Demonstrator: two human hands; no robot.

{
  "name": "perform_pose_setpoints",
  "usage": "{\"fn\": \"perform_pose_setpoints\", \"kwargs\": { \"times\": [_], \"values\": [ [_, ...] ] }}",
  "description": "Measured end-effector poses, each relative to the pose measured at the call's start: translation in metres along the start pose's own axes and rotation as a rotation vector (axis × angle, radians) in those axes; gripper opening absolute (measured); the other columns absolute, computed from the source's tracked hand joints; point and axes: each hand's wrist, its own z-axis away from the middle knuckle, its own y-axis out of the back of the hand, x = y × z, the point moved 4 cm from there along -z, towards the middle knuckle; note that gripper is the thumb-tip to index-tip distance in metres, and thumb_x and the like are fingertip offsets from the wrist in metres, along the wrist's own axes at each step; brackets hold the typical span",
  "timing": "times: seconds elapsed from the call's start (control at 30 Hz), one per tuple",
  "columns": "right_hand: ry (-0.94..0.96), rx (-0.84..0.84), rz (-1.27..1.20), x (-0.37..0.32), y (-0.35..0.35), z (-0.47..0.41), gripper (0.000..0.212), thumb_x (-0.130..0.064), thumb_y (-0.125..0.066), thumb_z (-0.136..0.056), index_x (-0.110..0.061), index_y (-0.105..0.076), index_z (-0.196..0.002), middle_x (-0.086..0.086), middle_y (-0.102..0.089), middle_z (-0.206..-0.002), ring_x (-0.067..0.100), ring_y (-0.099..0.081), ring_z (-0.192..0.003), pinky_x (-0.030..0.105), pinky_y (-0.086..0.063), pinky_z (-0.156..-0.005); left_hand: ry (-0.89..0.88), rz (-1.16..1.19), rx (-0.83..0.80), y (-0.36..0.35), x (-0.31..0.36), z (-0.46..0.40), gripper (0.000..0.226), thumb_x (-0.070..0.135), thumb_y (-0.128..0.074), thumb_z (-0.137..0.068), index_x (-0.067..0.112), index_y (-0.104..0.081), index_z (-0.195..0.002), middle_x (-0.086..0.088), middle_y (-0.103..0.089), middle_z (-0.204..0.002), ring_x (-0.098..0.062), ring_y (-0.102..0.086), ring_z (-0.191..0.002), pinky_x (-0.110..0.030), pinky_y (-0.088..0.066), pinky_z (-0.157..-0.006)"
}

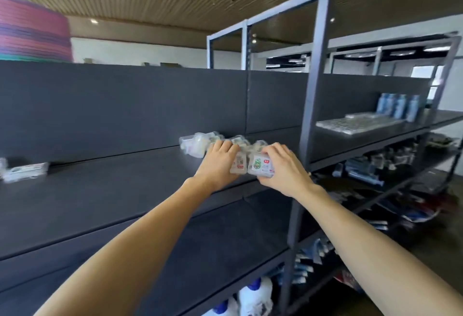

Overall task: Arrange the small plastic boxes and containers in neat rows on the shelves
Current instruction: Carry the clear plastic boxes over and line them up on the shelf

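Left hand [220, 159] grip: holds small box [238, 164] | Right hand [283, 167] grip: holds labelled box [260, 164], frame centre, near shelf [125, 190] front edge | Risk: boxes may slip off the edge; loose containers [198, 144] behind may topple.

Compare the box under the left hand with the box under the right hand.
The left box shows a narrow pale face with small print; the right box shows a broader face with a green picture and a red mark. The left hand covers its box's left side; the right hand wraps its box's right edge. Both are small, clear plastic, side by side on the shelf.
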Motion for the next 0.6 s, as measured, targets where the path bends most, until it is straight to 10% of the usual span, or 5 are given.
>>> {"fn": "perform_pose_setpoints", "kwargs": {
  "times": [0.6],
  "values": [
    [-0.142, -0.061, 0.125, 0.292, 0.066, 0.074, 0.053, -0.027, -0.079, -0.073, -0.021, -0.049, -0.116, -0.002, -0.048, -0.114, 0.019, -0.046, -0.105, 0.032, -0.041, -0.087, -0.176, 0.015, -0.036, -0.123, 0.219, -0.170, 0.062, 0.039, -0.071, -0.084, 0.016, -0.044, -0.135, -0.002, -0.046, -0.126, -0.023, -0.039, -0.115, -0.033, -0.037, -0.097]
  ]
}}
